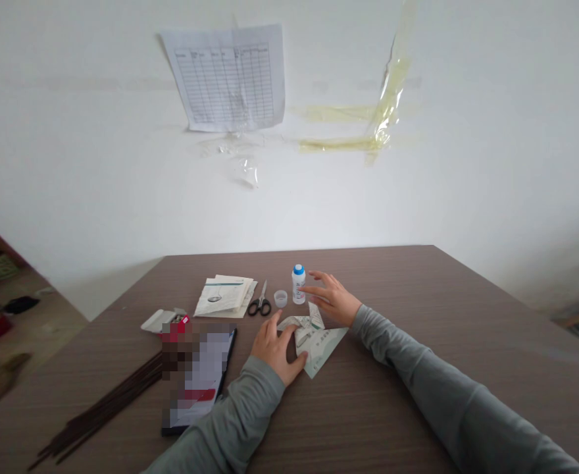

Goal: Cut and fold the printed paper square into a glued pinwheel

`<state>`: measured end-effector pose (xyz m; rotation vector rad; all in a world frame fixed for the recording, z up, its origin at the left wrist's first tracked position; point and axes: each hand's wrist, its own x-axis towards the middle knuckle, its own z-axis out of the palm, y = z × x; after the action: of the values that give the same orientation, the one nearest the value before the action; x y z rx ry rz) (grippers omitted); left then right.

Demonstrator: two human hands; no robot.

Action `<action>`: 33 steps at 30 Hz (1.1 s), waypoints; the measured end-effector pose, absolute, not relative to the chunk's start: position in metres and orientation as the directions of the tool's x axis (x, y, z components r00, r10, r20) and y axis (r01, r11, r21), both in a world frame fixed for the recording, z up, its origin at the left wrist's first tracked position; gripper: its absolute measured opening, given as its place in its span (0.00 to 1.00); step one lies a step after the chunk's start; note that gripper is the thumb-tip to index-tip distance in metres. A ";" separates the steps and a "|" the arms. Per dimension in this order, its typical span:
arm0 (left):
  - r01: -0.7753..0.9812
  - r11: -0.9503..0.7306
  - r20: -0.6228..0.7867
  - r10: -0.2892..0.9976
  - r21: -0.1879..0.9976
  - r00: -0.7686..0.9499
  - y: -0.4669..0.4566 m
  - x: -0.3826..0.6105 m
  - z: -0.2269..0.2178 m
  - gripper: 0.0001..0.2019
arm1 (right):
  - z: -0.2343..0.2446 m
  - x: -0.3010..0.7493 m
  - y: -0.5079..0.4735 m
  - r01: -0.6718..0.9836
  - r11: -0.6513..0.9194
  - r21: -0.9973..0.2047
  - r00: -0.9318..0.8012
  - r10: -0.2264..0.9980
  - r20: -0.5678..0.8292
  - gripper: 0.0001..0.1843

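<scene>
My left hand [276, 347] lies on the brown table [418, 368] with fingers spread, pressing the left part of a folded pale green paper piece [325, 343]. My right hand [329, 297] hovers open just right of a small white bottle with a blue cap [298, 284], fingers stretched toward it, not gripping it. A small translucent cap [280, 298] sits left of the bottle. Both arms wear grey sleeves.
Black-handled scissors [260, 303] lie left of the cap, beside a stack of printed papers [224, 295]. A tablet or phone [198, 382] lies at the front left, with a bundle of dark thin sticks [102, 411] beside it. A form sheet [227, 78] is taped to the wall.
</scene>
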<state>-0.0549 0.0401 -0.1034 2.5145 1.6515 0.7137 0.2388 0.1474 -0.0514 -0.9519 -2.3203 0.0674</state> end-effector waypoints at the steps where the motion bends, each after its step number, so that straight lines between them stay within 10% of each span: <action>1: 0.857 -0.428 0.341 0.882 0.288 0.326 0.040 -0.054 -0.102 0.32 | -0.053 0.235 0.151 0.612 0.745 -0.264 -0.555 0.643 0.527 0.26; 33: 0.854 -0.407 0.329 0.895 0.324 0.301 0.033 -0.045 -0.087 0.31 | -0.077 0.302 0.139 0.575 0.698 -0.426 -0.461 0.707 0.537 0.36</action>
<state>-0.0449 0.0331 -0.0867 2.4629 1.6598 0.7147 0.3024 0.1386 -0.0771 -0.9744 -2.1936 0.2381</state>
